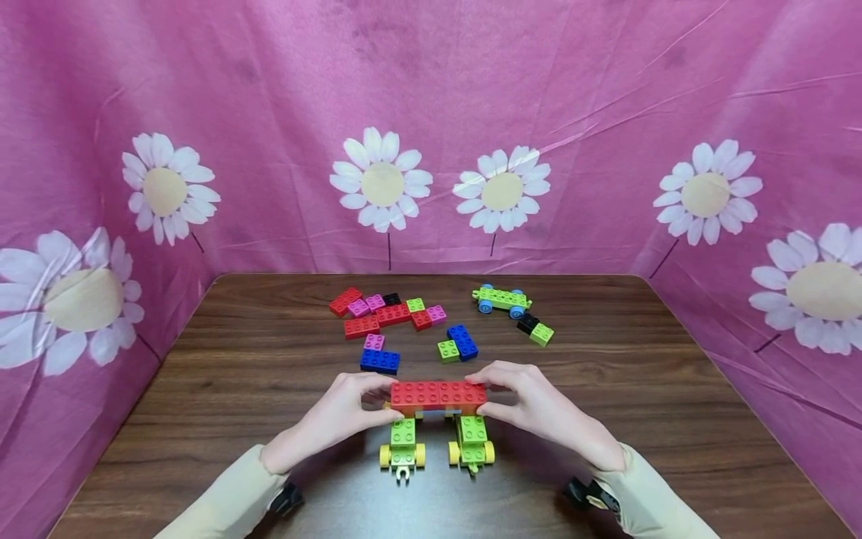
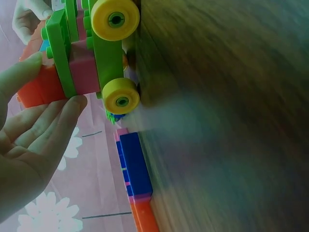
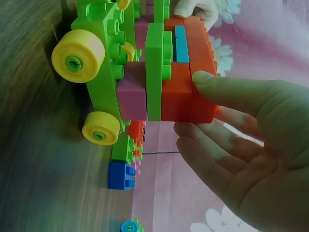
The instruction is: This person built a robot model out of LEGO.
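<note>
Two red bricks (image 1: 438, 394) lie end to end as a bar across the top of a build on two green wheeled bases. The left base (image 1: 402, 455) and right base (image 1: 473, 453) have yellow wheels and stand on the table. My left hand (image 1: 340, 410) pinches the bar's left end, thumb in front and fingers behind. At the other end my right hand (image 1: 532, 404) grips it the same way. Under the bar, the right wrist view shows a red brick (image 3: 176, 92), a green plate (image 3: 154, 72), a pink brick (image 3: 132, 92) and a small blue piece (image 3: 181, 44).
Behind the build on the wooden table (image 1: 269, 329) lie several red, pink, black and green bricks, a blue brick (image 1: 380, 361) with a pink one, and another blue brick (image 1: 462, 342) beside a green one. A green base with blue wheels (image 1: 501, 298) stands at the back right.
</note>
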Motion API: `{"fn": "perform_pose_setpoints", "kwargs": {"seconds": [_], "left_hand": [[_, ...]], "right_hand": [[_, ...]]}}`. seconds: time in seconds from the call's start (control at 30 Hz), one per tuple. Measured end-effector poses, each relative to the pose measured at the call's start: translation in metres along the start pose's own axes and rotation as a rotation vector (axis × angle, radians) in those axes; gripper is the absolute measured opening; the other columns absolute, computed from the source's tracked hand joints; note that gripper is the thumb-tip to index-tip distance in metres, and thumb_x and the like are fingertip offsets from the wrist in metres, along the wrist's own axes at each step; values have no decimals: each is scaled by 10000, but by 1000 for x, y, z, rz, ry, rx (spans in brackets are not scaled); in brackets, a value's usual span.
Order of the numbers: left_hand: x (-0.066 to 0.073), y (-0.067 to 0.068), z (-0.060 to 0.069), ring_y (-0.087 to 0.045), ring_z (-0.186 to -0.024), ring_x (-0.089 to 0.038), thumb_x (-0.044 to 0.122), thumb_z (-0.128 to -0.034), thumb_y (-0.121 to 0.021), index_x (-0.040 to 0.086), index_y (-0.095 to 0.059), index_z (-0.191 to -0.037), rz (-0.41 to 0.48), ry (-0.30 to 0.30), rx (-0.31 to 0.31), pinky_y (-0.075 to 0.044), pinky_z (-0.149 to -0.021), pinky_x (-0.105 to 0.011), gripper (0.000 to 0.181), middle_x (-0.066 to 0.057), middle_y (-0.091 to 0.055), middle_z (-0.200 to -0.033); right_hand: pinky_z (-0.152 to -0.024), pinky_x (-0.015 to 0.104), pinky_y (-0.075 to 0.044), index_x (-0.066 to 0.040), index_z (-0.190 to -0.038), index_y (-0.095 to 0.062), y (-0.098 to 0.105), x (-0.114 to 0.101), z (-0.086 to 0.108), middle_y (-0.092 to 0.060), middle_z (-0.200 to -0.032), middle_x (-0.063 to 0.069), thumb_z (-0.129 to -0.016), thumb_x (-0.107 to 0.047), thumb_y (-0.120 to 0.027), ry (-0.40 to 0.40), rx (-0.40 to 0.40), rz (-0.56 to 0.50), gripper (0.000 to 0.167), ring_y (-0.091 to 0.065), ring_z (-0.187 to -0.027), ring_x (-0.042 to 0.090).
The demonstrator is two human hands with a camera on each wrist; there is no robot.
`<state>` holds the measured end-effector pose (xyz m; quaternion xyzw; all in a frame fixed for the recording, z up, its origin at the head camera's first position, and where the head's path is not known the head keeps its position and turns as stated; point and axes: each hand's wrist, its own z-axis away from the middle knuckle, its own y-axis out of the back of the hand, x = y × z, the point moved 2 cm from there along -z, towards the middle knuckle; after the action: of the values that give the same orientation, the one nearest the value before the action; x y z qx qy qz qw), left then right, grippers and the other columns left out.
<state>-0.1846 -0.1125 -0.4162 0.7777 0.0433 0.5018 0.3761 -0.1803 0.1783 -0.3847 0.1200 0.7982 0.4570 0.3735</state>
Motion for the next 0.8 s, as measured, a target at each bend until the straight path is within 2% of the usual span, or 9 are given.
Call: {"fn": "perform_pose_setpoints", "kwargs": {"seconds": [0.17, 0.33, 0.4, 0.47, 0.6, 0.7, 0.8], "left_hand": [[2, 0, -4, -717, -858, -96, 263, -840, -795, 68, -723, -1100, -12, -33, -34, -589, -780, -229, 333, -28, -762, -986], [1, 6, -11, -710, -898, -77, 283, -831, -801, 78, -712, -1111, 9, -66, -88, -592, -802, -235, 359, -29, -758, -1007], [0, 11, -14, -710, -920, -91, 302, -842, -790, 89, -707, -1126, 32, -62, -92, -590, -823, -247, 365, -46, -756, -1041], [-3, 19, -20, -708, -938, -94, 331, -857, -772, 121, -704, -1141, 48, -30, -77, -581, -843, -241, 360, -40, -750, -1078], [-10, 41, -43, -697, -958, -92, 328, -896, -730, 176, -715, -1118, -4, 11, 10, -567, -851, -255, 270, 2, -748, -1085], [-18, 56, -68, -701, -953, -127, 263, -914, -714, 149, -727, -1084, -103, -12, 68, -578, -840, -320, 205, -9, -755, -1058], [-30, 67, -95, -712, -944, -212, 176, -909, -712, 58, -720, -1070, -205, -38, 88, -584, -850, -404, 200, -95, -755, -1039]], "right_hand": [[-833, 321, -594, -121, -1187, -697, 2, 2, 6, -733, -1096, -23, -832, -145, -794, 0, 7, 12, 369, -692, -981, 100], [-832, 323, -596, -135, -1195, -691, 2, 2, 9, -725, -1106, -34, -832, -147, -794, -17, 3, 0, 377, -676, -984, 74], [-831, 317, -595, -135, -1194, -690, 2, 2, 10, -723, -1107, -35, -833, -146, -794, -8, 10, -1, 376, -675, -986, 70], [-827, 313, -595, -139, -1193, -691, 1, 3, 10, -722, -1105, -41, -830, -147, -797, 1, 20, 0, 379, -673, -982, 66], [-822, 300, -593, -152, -1191, -694, 1, 3, 10, -721, -1103, -57, -820, -143, -806, 4, 41, -2, 388, -668, -976, 51], [-821, 286, -592, -158, -1188, -696, 0, 3, 11, -721, -1096, -66, -813, -141, -812, -5, 51, -8, 393, -666, -966, 41], [-819, 279, -593, -158, -1183, -698, -1, 4, 12, -723, -1091, -62, -809, -144, -816, -11, 54, -16, 392, -667, -956, 39]]}}
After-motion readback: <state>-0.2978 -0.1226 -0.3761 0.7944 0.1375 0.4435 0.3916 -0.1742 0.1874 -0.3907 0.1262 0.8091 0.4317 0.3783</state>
